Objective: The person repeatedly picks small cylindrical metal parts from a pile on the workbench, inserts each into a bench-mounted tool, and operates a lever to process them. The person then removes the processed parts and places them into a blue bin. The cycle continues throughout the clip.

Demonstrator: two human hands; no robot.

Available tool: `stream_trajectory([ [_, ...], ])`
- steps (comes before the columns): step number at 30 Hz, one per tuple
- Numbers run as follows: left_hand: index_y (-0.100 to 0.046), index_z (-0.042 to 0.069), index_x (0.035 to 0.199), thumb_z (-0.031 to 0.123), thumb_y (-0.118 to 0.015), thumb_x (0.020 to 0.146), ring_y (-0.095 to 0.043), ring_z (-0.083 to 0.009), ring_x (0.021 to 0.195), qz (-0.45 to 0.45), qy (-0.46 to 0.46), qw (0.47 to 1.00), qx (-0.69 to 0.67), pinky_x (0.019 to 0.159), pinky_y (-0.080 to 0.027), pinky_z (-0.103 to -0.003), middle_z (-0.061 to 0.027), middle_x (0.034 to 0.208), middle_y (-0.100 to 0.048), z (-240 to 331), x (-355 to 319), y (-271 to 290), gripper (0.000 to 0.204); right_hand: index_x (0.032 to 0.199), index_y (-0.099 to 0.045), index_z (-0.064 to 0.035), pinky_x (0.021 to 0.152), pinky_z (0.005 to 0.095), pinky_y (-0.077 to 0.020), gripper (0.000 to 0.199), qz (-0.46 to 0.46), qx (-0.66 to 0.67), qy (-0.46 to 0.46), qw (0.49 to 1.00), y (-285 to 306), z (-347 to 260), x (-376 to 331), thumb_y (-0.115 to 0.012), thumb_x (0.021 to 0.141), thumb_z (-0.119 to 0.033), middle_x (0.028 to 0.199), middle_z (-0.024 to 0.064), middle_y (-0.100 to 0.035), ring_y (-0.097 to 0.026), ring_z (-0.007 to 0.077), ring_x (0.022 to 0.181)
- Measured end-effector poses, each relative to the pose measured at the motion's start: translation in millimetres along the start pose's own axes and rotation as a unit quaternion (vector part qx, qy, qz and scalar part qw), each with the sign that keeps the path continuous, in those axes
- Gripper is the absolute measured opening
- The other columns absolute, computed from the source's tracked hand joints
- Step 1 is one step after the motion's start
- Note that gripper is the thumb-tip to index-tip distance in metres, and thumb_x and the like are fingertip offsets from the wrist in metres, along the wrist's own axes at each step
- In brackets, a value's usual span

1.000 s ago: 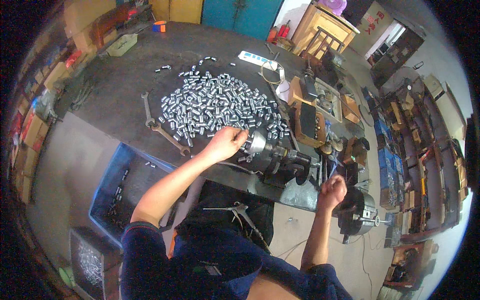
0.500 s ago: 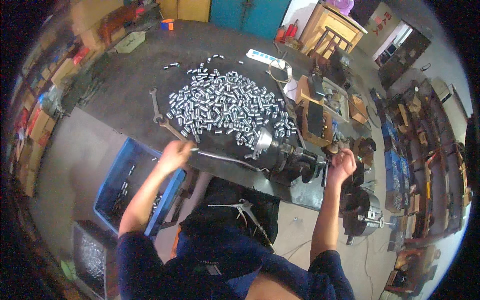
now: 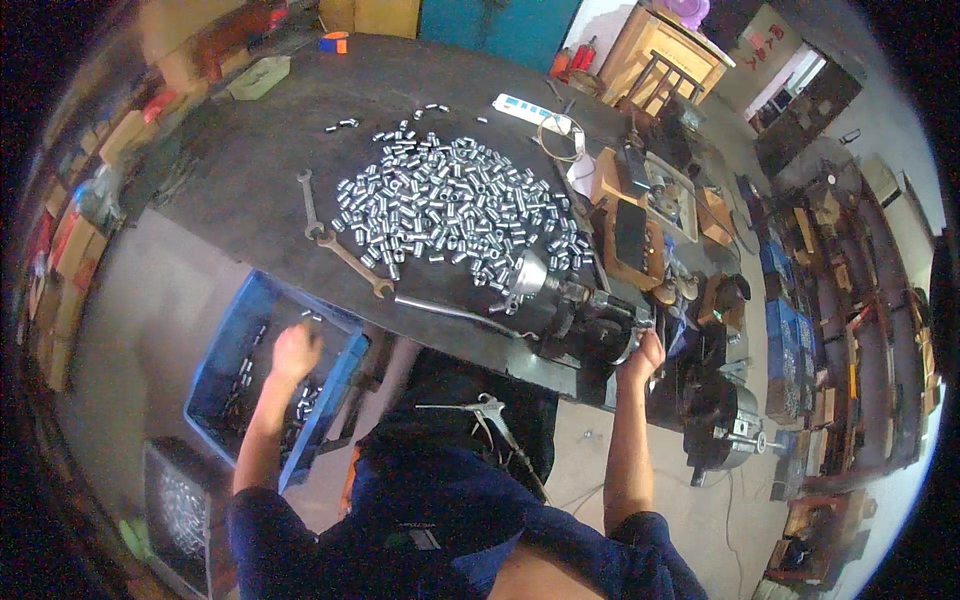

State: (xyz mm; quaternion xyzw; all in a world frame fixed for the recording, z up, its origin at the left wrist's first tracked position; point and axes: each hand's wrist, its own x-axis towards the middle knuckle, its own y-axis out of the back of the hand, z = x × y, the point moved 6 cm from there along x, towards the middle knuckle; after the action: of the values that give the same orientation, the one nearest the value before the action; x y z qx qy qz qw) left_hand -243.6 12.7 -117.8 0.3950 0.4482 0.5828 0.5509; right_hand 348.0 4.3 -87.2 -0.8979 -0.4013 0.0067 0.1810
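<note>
My left hand (image 3: 295, 352) is over the blue plastic bin (image 3: 212, 388), smeared by motion, so its grip does not show. Short metal sleeves (image 3: 247, 372) lie inside that bin. At the right end of a dark bench-mounted machine (image 3: 585, 325), my right hand (image 3: 648, 355) is closed; what its fingers hold is hidden. A long metal lever (image 3: 450, 313) reaches left from the machine along the table's front edge. Behind it spreads a large heap of shiny short metal sleeves (image 3: 450, 205).
Two open-ended wrenches, one upper (image 3: 309, 200) and one lower (image 3: 355, 263), lie left of the heap. A white power strip (image 3: 532, 113) is farther back. An air blow gun (image 3: 490, 410) shows before my lap. Shelves (image 3: 850, 350) line the right side.
My left hand has moved from the lever's left end down and left to over the blue bin. My right hand has shifted left and slightly down, closer against the machine's end.
</note>
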Motion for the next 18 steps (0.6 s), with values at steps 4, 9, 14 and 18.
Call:
stream_trajectory([
  [4, -0.059, 0.006, 0.084, 0.016, -0.053, 0.073, -0.058, -0.0307, 0.075, 0.057, -0.209, 0.943, -0.253, 0.065, -0.045, -0.038, -0.0147, 0.081, -0.059, 148.9, 25.2, 46.8, 0.016, 0.071, -0.054, -0.0023, 0.058, 0.0231, -0.0352, 0.012, 0.005, 0.024, 0.000, 1.000, -7.1, 2.5, 7.7, -0.047, 0.074, -0.011, 0.064, -0.0004, -0.048, -0.044, 0.0093, 0.061],
  [9, -0.057, 0.002, 0.087, 0.022, -0.057, 0.069, -0.057, -0.0336, 0.070, -0.059, -0.344, 0.900, -0.261, 0.064, -0.045, -0.041, -0.0176, 0.073, -0.058, 267.5, 55.3, -2.0, 0.026, 0.073, -0.056, -0.0025, 0.044, 0.0204, -0.0318, 0.017, 0.017, -0.011, -0.047, 0.999, -0.5, -5.9, -11.7, -0.051, 0.077, -0.018, 0.062, -0.0019, -0.046, -0.042, 0.0077, 0.050],
  [14, -0.057, 0.003, 0.080, 0.022, -0.056, 0.068, -0.057, -0.0323, 0.072, -0.080, -0.373, 0.924, -0.039, 0.063, -0.046, -0.042, -0.0160, 0.075, -0.058, 296.5, 54.3, -22.4, 0.022, 0.076, -0.053, -0.0003, 0.036, 0.0180, -0.0268, 0.011, 0.015, 0.061, -0.067, 0.996, 1.8, -7.9, -25.2, -0.044, 0.076, -0.006, 0.058, -0.0008, -0.045, -0.038, 0.0063, 0.044],
  [18, -0.058, 0.006, 0.078, 0.022, -0.056, 0.067, -0.058, -0.0312, 0.072, -0.064, -0.371, 0.925, -0.048, 0.063, -0.046, -0.042, -0.0150, 0.072, -0.058, 290.0, 55.6, -13.6, 0.020, 0.076, -0.053, 0.0000, 0.037, 0.0175, -0.0268, 0.012, 0.030, 0.042, -0.079, 0.996, 4.5, -8.2, -26.9, -0.043, 0.075, -0.006, 0.058, -0.0010, -0.044, -0.037, 0.0058, 0.044],
])
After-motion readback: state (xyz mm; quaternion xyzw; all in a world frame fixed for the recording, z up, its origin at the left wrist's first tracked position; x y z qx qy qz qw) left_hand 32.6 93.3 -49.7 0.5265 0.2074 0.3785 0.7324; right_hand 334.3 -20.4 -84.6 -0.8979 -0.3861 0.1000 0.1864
